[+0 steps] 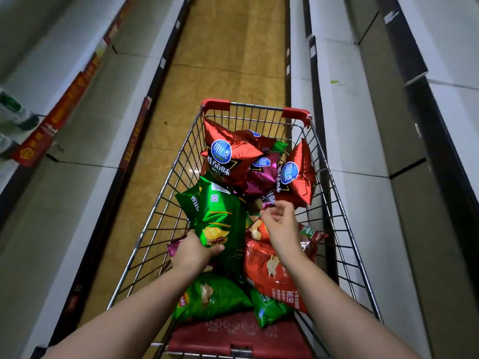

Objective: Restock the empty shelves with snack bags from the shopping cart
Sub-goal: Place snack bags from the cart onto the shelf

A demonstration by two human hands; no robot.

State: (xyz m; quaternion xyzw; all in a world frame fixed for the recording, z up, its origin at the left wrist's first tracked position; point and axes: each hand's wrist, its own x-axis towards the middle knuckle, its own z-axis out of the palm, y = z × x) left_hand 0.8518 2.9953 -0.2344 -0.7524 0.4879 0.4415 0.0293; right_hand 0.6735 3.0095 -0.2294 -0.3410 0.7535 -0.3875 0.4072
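Note:
A wire shopping cart (166, 193) with red corners stands in the aisle, filled with several snack bags. My left hand (193, 251) grips the lower edge of a green chip bag (217, 216), which stands tilted up in the cart's left half. My right hand (278, 220) hovers over the cart's middle with its fingers loosely curled and nothing in them. Its fingertips are just below a purple bag (261, 174) and beside a red foil bag (298, 174). A larger red foil bag (225, 154) lies at the far end. An orange-red chip bag (274, 270) lies under my right wrist.
Bare white shelves (363, 141) run along the right side of the aisle, close to the cart. More white shelves (85, 130) with red price strips line the left, with bottles (15, 110) on an upper level. Tan floor (228, 60) stretches ahead. Two more green bags (207, 296) lie near the handle.

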